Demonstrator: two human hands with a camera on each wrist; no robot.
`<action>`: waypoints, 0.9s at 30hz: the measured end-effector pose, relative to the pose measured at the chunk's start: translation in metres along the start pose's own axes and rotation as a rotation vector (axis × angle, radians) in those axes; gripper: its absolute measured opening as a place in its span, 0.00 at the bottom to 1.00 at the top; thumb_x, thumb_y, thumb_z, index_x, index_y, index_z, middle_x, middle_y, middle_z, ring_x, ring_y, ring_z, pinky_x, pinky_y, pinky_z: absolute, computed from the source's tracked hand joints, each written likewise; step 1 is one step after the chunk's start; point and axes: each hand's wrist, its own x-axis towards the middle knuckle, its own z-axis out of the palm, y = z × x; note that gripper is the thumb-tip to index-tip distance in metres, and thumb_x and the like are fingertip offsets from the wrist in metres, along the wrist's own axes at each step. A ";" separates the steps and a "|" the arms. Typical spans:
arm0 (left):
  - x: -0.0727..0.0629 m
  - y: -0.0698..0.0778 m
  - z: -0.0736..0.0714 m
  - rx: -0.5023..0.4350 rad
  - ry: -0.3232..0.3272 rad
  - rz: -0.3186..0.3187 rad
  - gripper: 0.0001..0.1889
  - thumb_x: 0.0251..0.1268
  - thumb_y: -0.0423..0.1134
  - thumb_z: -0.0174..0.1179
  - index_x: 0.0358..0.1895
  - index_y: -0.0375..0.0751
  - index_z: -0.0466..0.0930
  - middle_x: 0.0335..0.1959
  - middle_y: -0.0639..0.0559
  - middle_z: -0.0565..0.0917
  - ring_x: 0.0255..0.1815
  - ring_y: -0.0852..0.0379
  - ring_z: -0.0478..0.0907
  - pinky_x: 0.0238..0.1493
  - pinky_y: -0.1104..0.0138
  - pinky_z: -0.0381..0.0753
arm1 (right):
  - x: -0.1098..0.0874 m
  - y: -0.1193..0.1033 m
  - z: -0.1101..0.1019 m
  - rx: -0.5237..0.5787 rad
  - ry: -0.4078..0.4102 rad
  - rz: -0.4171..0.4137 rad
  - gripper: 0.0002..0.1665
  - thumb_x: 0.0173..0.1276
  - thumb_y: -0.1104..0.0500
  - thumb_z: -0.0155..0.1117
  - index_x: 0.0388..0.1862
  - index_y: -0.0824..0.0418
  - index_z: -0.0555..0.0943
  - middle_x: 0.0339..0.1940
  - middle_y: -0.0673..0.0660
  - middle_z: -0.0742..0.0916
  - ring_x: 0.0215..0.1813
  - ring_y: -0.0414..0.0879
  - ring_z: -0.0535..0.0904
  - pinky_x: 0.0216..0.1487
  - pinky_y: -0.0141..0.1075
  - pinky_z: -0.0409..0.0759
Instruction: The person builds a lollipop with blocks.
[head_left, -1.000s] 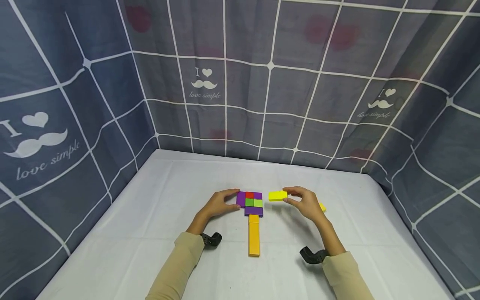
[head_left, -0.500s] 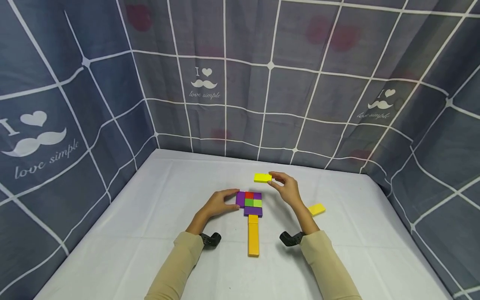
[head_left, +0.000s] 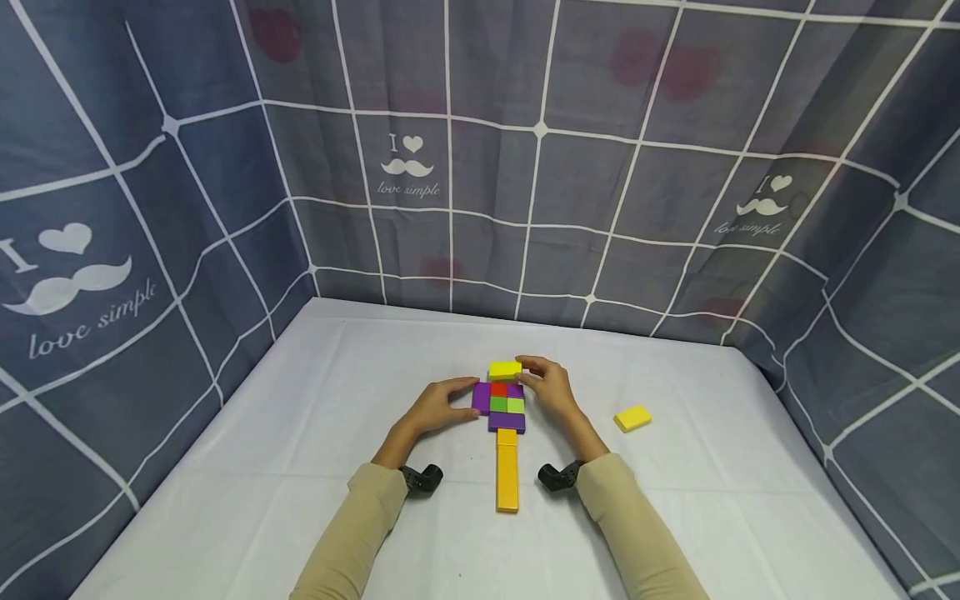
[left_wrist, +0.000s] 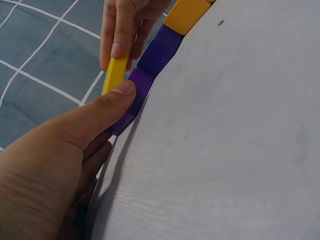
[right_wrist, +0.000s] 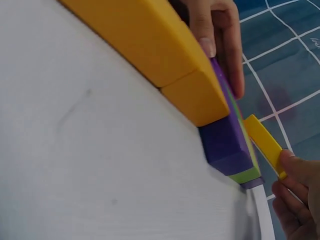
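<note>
My right hand (head_left: 549, 386) pinches a yellow block (head_left: 505, 370) by its right end, just beyond the far edge of a flat group of coloured blocks. That group has a red block (head_left: 498, 390), a green block (head_left: 498, 404), a lime block (head_left: 515, 406) and purple ones around them. My left hand (head_left: 437, 412) grips the purple block (head_left: 481, 399) on the group's left side, thumb at its near end. In the left wrist view, the thumb (left_wrist: 125, 89) presses on this block. An orange strip (head_left: 507, 477) of blocks runs from the lower purple block (head_left: 507, 422) toward me.
Another yellow block (head_left: 633, 418) lies on the white tablecloth (head_left: 750, 467) to the right. Grey checked curtains (head_left: 495, 167) stand behind the table and at both sides. A black wrist camera (head_left: 558, 477) sits on each arm.
My right hand has carried the yellow block left, first up past the group, then down to its far edge. The other yellow block is now uncovered. My left hand stays put.
</note>
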 end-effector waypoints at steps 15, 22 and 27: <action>-0.002 -0.001 0.001 0.003 0.004 0.006 0.35 0.50 0.55 0.67 0.64 0.48 0.70 0.62 0.50 0.72 0.64 0.49 0.66 0.63 0.55 0.65 | -0.007 0.007 0.003 -0.090 -0.040 0.037 0.20 0.60 0.62 0.66 0.52 0.63 0.80 0.46 0.60 0.84 0.47 0.51 0.80 0.52 0.44 0.77; -0.002 -0.001 -0.001 -0.002 -0.002 0.006 0.35 0.50 0.54 0.67 0.63 0.48 0.70 0.62 0.50 0.72 0.64 0.50 0.66 0.63 0.56 0.65 | -0.007 0.008 0.004 -0.121 -0.050 0.016 0.20 0.60 0.61 0.67 0.52 0.64 0.80 0.45 0.60 0.84 0.46 0.51 0.80 0.51 0.43 0.77; -0.001 -0.002 0.000 0.005 -0.003 0.012 0.35 0.50 0.54 0.67 0.63 0.48 0.70 0.62 0.51 0.72 0.64 0.51 0.65 0.63 0.57 0.65 | -0.008 0.007 0.003 -0.143 -0.046 0.022 0.19 0.60 0.61 0.66 0.51 0.63 0.81 0.45 0.59 0.85 0.45 0.50 0.80 0.50 0.43 0.78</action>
